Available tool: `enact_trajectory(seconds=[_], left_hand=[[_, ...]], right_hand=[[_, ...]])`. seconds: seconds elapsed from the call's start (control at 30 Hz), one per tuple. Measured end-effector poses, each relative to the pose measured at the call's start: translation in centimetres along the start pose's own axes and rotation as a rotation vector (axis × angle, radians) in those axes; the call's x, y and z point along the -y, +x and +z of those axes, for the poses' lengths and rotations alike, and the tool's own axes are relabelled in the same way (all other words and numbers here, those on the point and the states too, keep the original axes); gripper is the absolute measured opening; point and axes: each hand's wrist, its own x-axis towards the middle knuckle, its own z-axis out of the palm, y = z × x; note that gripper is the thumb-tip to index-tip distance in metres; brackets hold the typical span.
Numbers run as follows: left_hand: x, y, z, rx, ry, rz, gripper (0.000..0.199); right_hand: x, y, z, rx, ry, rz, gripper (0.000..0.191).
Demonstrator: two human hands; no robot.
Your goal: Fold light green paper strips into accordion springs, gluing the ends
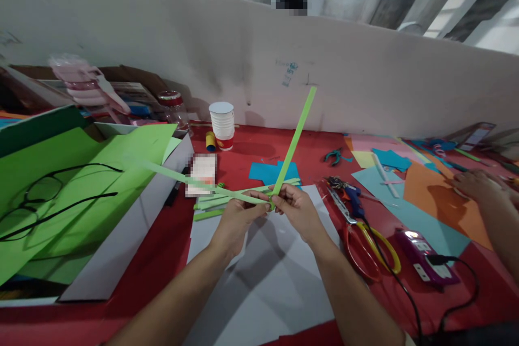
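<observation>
My left hand (238, 217) and my right hand (295, 206) meet above a grey sheet (267, 281) and pinch two long green paper strips where they cross. One strip (295, 138) rises up and to the right from my right fingers. The other strip (178, 174) runs out to the left from my left fingers. More green strips (227, 197) lie on the table just behind my hands.
A stack of paper cups (222, 123) stands by the wall. Green sheets with black glasses (44, 194) lie left. Scissors (367, 243), a glue gun (352, 197), pliers (334, 155) and a purple device (425, 262) lie right. Another person's hand (476, 186) rests on coloured paper.
</observation>
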Motion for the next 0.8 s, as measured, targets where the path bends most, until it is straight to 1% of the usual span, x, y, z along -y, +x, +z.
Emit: enact_trajectory(seconds=[0.1,0.23,0.3,0.37,0.43,0.5,0.57,0.67,0.73,0.8], left_hand=[[-0.2,0.1,-0.1,-0.010,-0.020,-0.033,0.008],[-0.4,0.6,-0.7,0.054,-0.129,-0.198,0.014],[-0.4,0.7,-0.9,0.084,-0.141,-0.249,0.015],[-0.4,0.6,-0.9,0.066,-0.085,-0.205,0.014],[-0.5,0.4,-0.7,-0.005,0.018,-0.100,0.013],[-0.7,0.1,-0.5,-0.075,0.108,0.011,0.015],[-0.8,0.1,-0.4,-0.108,0.145,0.075,0.019],[-0.8,0.4,-0.7,-0.161,0.159,0.081,0.017],[-0.7,0.7,-0.9,-0.147,0.114,0.044,0.015],[-0.6,0.9,-1.1,-0.108,0.073,0.000,0.015]], right_hand=[[0.0,0.1,-0.1,-0.011,0.015,0.012,0.016],[0.2,0.1,-0.3,-0.027,0.070,0.052,0.017],[0.2,0.2,-0.4,-0.009,0.085,0.073,0.015],[0.0,0.3,-0.4,0.007,0.080,0.085,0.015],[-0.5,0.5,-0.5,-0.007,0.039,0.081,0.015],[-1.2,0.7,-0.7,-0.041,-0.057,0.062,0.014],[-2.0,0.9,-0.9,-0.061,-0.209,0.047,0.014],[-2.8,0.9,-0.8,-0.080,-0.484,0.062,0.026],[-2.8,0.7,-0.5,-0.100,-0.681,0.071,0.034],[-2.4,0.4,-0.2,-0.131,-0.862,0.062,0.039]])
